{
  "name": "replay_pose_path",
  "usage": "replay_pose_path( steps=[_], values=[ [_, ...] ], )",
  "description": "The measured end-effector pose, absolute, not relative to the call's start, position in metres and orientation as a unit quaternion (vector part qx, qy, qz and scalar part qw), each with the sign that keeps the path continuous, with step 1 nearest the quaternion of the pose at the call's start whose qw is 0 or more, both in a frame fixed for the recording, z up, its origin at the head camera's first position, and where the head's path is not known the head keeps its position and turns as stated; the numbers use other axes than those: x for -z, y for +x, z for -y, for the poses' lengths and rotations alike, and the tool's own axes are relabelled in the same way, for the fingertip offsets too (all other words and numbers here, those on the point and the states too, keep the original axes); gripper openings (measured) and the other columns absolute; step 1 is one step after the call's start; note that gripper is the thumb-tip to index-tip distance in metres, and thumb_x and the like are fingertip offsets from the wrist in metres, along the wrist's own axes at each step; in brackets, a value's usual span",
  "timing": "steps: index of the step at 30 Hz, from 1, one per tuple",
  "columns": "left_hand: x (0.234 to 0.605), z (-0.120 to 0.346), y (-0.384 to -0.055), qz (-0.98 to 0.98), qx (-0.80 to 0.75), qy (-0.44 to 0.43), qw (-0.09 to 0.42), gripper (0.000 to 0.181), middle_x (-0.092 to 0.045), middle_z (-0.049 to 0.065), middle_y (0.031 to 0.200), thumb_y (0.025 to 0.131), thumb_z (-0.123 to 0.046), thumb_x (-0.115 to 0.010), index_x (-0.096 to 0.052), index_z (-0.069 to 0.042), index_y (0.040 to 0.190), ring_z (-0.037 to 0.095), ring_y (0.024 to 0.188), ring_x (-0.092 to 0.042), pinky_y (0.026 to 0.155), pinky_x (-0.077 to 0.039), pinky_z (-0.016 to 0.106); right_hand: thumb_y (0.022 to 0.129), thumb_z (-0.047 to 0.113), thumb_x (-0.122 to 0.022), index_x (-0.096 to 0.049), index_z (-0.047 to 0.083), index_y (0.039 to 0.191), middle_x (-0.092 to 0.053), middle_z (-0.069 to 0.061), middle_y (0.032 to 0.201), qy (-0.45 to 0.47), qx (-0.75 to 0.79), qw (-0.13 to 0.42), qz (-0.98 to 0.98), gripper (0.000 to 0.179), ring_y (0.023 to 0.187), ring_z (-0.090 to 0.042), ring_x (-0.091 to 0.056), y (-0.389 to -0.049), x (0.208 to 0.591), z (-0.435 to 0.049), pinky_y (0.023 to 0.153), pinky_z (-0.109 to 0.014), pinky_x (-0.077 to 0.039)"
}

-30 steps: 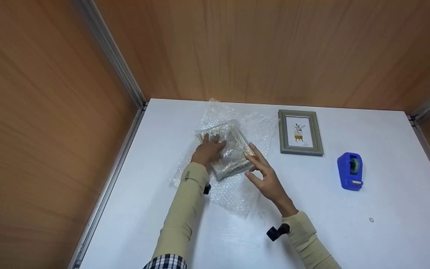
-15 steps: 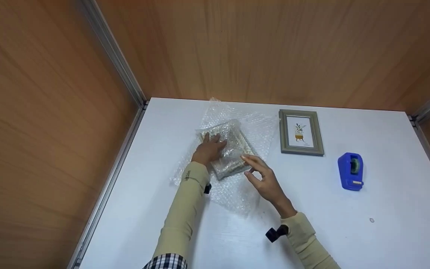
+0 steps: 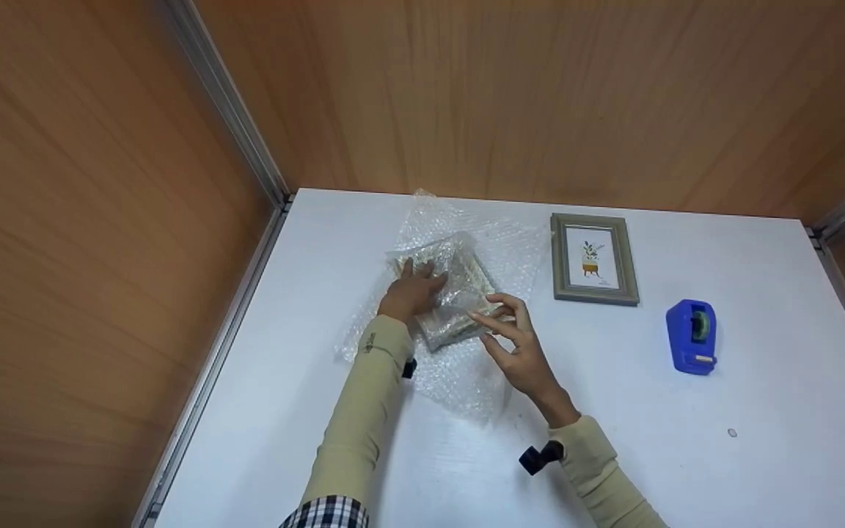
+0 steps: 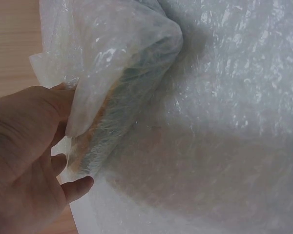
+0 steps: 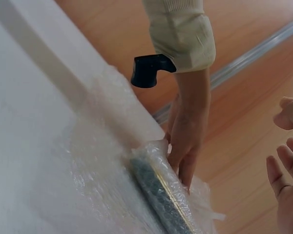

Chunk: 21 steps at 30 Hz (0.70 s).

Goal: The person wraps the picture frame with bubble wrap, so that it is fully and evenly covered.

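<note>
A flat rectangular bundle (image 3: 459, 323) in bubble wrap lies at the table's middle, on a wider spread sheet of bubble wrap (image 3: 459, 389). Through the layers in the left wrist view, the bundle (image 4: 119, 109) shows a grey-green and light brown edge. My left hand (image 3: 409, 295) presses on its left part with spread fingers; a loose wrap flap covers some fingertips in the left wrist view. By the near right corner is my right hand (image 3: 521, 348), fingers loosely bent and apart, nothing between them. In the right wrist view this right hand (image 5: 290, 185) shows beside the bundle.
A grey-green picture frame (image 3: 560, 257) with a plant drawing lies at the back right of the white table (image 3: 760, 330). Further right stands a blue tape dispenser (image 3: 681, 337). A small clear ring-shaped bit (image 3: 732, 433) lies nearer. Wood panels (image 3: 540, 103) border the table.
The right hand's fingers have shifted at the bundle's right corner, from stretched over its edge to drawn back, then reaching out again, bent. My left hand has stayed on the bundle.
</note>
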<state>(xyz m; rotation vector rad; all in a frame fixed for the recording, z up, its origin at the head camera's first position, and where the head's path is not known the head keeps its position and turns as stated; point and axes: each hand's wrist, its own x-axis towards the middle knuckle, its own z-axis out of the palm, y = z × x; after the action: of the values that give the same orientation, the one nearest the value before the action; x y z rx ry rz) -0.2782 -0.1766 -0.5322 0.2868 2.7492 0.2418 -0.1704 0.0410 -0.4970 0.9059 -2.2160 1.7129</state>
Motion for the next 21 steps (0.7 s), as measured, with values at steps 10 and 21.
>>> replay_pose_path(
  steps=[10,21],
  values=[
    [0.5387,0.1759,-0.2824,-0.977,-0.066,0.097,0.179,0.055,-0.018,0.004,0.16,0.098,-0.029,-0.052,-0.032,-0.029,0.15,0.041,0.147,-0.006,0.108,-0.037,0.056,0.088,-0.014,-0.057,-0.058,-0.01,0.123,-0.049,-0.028,0.127,0.304,-0.588,0.083,0.745,0.035,0.094,-0.026,-0.06,-0.1696,0.4928,-0.0393,0.08,-0.023,-0.052],
    [0.5399,0.1759,-0.2831,-0.977,-0.067,0.094,0.181,0.055,-0.019,0.003,0.16,0.098,-0.029,-0.053,-0.033,-0.031,0.149,0.041,0.147,-0.006,0.108,-0.035,0.056,0.087,-0.015,-0.056,-0.058,-0.011,0.121,-0.052,-0.028,0.123,0.307,-0.599,0.079,0.735,0.034,0.115,-0.04,-0.054,-0.1697,0.4956,-0.0397,0.098,-0.026,-0.048]
  ],
)
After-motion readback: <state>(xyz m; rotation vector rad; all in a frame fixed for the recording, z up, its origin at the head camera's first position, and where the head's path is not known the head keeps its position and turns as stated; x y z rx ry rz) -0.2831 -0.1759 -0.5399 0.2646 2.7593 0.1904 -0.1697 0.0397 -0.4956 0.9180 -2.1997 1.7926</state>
